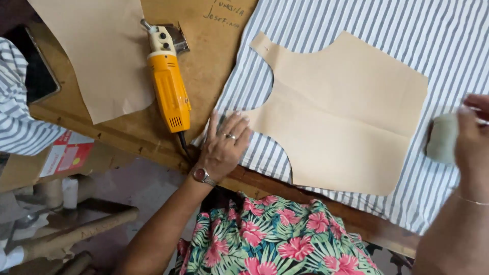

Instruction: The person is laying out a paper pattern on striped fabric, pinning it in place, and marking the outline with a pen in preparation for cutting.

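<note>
Two hands work a striped cloth [356, 30] that covers the right half of the frame, spread flat over a wooden table [214, 66] so a tan paper pattern [341, 112] can lie smooth on it at centre right. A second paper sheet [102, 56] lies at upper left, set aside on the bare wood, and beside it an orange electric cutter [168, 86] lies on its side, cord trailing off the near edge, apart from the cloth. The left hand [224, 145], at lower centre, lies palm down with fingers spread and flat, pressing the cloth just by the pattern's lower left corner, seemingly to keep both from sliding; the forearm reaches up from bottom left. The right hand [471, 132], at the right edge and blurred, curls its fingers around a pale greenish lump [442, 138], perhaps chalk, held at the pattern's right edge.
</note>
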